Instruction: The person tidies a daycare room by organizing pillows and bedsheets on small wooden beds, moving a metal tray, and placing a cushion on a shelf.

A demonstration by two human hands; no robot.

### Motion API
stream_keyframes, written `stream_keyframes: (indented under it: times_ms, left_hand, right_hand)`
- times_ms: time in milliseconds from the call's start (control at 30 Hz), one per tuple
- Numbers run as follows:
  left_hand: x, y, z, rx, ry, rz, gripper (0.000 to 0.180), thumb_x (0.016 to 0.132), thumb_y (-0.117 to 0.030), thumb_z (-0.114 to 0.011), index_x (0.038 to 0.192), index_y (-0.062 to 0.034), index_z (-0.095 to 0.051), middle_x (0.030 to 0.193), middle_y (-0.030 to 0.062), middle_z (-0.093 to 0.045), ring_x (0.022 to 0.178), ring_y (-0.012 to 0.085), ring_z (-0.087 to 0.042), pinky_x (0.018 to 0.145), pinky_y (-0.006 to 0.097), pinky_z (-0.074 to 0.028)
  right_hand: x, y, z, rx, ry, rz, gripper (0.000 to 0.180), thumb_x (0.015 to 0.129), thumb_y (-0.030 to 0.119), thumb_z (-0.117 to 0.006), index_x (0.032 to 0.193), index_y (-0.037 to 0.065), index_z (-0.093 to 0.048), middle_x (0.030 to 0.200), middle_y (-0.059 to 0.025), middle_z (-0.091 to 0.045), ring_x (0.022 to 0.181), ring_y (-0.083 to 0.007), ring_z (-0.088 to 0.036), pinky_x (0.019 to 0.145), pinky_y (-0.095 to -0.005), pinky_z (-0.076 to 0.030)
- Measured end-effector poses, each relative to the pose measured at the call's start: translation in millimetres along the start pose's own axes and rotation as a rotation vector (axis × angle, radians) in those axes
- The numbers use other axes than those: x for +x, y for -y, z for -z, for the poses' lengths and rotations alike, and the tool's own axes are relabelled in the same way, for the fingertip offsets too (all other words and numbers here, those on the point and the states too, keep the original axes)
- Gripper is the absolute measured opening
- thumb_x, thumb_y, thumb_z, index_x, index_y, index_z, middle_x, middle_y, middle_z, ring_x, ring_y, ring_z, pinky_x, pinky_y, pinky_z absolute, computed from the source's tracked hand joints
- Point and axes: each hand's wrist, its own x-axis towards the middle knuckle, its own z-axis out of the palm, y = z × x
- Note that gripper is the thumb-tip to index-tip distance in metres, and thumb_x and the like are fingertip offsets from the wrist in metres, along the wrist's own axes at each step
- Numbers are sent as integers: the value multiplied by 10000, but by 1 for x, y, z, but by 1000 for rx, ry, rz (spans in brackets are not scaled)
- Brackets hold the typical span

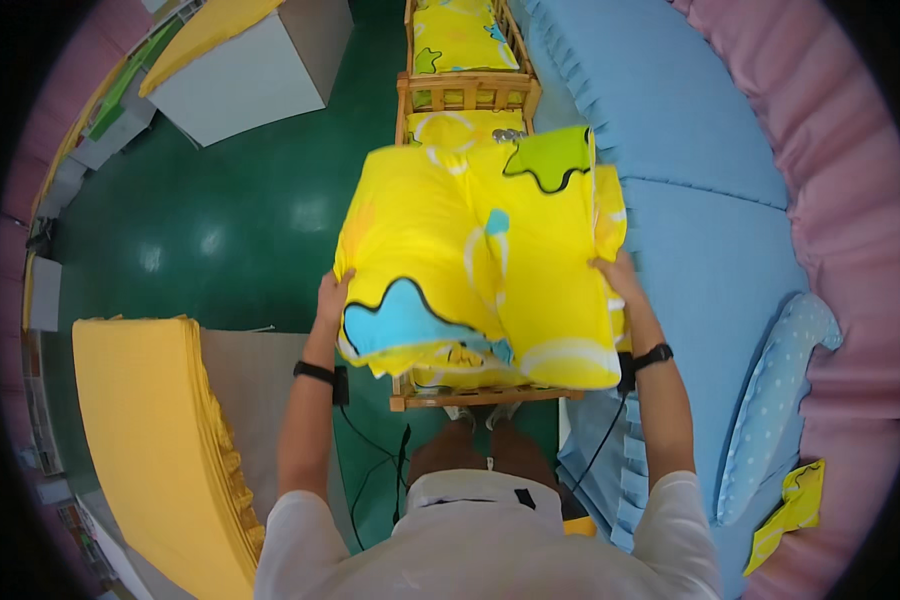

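A thick folded quilt (420, 225), bright yellow with blue and green star-like patches, is held up in front of me. My left hand (334, 290) grips its left edge, and my right hand (618, 275) grips the right edge; some fingers are hidden behind or under the cloth. Below the quilt stands a small wooden bed (485, 402), largely covered from view, its near rail showing by my feet. Matching yellow bedding (460, 125) lies on the bed past the quilt's far edge.
Another wooden bed (470, 93) adjoins at the far end. Blue-covered beds (705, 245) run along the right, with a dotted blue pillow (770, 410) and a yellow cloth (790, 512). At left are a yellow-covered block (150, 420) and a white box (240, 85) on green floor (200, 220).
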Motion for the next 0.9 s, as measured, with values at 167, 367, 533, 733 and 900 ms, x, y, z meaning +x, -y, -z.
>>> stream_keyframes:
  times_ms: [167, 367, 533, 733, 900]
  left_hand:
    - [79, -25, -9, 399, 54, 350, 614, 909, -383, -557, 1325, 48, -426, 1199, 272, -588, 1089, 404, -579, 895, 436, -466]
    - [33, -3, -21, 759, 176, 368, 678, 892, -423, -540, 1343, 41, -336, 1262, 321, -517, 1150, 458, -522, 946, 502, -446]
    - [-28, 12, -21, 747, 292, 523, 635, 919, -406, -506, 1348, 31, -339, 1273, 315, -511, 1184, 454, -499, 971, 499, -434]
    - [-92, 23, 1, 721, 237, 589, 609, 922, -380, -502, 1350, 30, -360, 1320, 286, -492, 1211, 435, -488, 1020, 490, -397]
    - [-161, 5, 41, 692, 79, 637, 588, 908, -394, -515, 1338, -6, -408, 1310, 260, -517, 1212, 408, -500, 1015, 467, -400]
  right_hand:
    - [35, 10, 40, -262, -174, -41, 599, 770, 61, -632, 1326, -18, -424, 1149, -170, -596, 1018, -258, -594, 839, -360, -483]
    - [-13, -42, 44, -468, -160, -149, 648, 832, 126, -642, 1419, 49, -376, 1290, -235, -507, 1035, -330, -596, 885, -398, -486]
    - [-34, -56, 38, -418, -103, -193, 591, 854, 138, -622, 1404, 72, -417, 1295, -235, -503, 1026, -319, -600, 899, -387, -478]
    - [-12, -37, 25, -367, -37, -136, 515, 859, 138, -612, 1348, 56, -471, 1249, -197, -539, 1071, -312, -572, 905, -392, -460]
    - [23, -23, -23, -397, 107, 32, 466, 860, 150, -609, 1307, 65, -507, 1203, -195, -558, 1047, -281, -572, 902, -371, -455]
